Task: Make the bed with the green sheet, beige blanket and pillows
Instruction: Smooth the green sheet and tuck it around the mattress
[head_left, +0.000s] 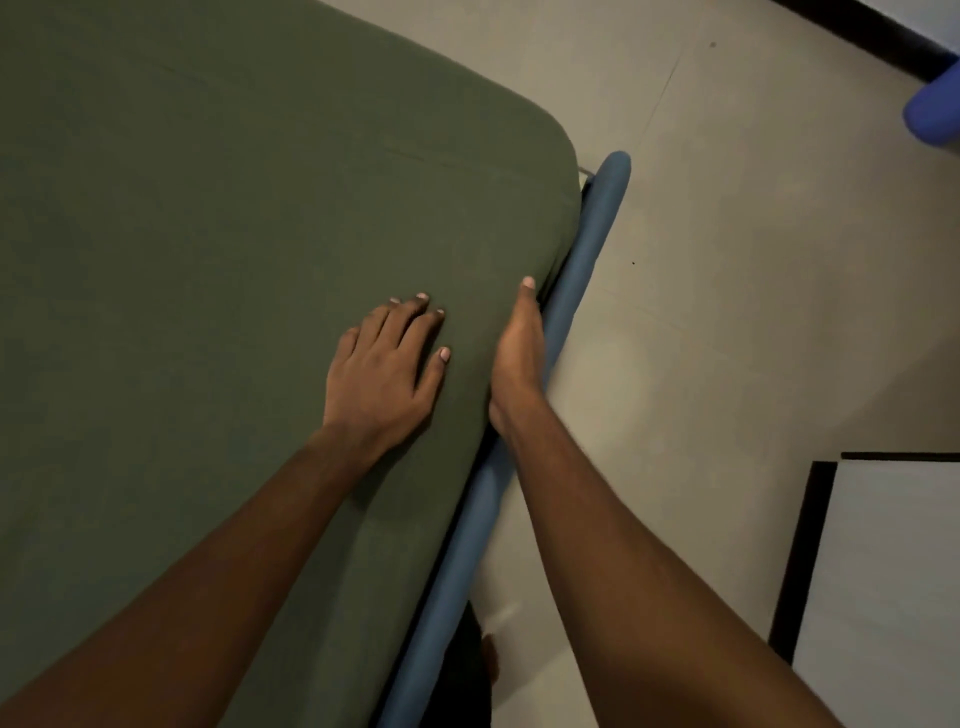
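The green sheet (234, 218) lies smooth over the mattress and wraps its rounded corner at the upper right. My left hand (387, 358) rests flat on the sheet near the mattress's right edge, fingers straight and spread. My right hand (519, 353) lies along that edge, thumb on top, with its fingers down the side between the mattress and the blue bed frame (576, 291), where they are hidden. No blanket or pillow is in view.
The blue padded frame rail runs along the bed's right side. Beige tiled floor (753, 291) lies to the right. A white panel with a black border (883, 582) stands at the lower right, and a blue rounded object (935, 114) at the upper right.
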